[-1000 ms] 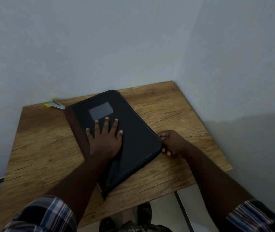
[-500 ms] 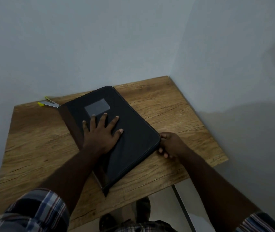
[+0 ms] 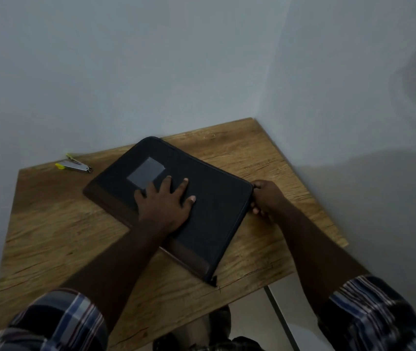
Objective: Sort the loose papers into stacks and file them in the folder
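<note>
A closed black zip folder with a brown spine and a grey label patch lies at an angle in the middle of the wooden table. My left hand lies flat on its cover, fingers spread, pressing down. My right hand is at the folder's right corner, fingers curled as if pinching the zipper at the edge; the pull itself is hidden. No loose papers are in sight.
A small stapler with yellow trim lies near the table's back left edge. Grey walls close in the table at the back and right. Tiled floor and a shoe show below the front edge.
The folder has turned, so its long side now runs more across the table. My right hand stayed at the zipper edge and my left hand kept pressing the cover.
</note>
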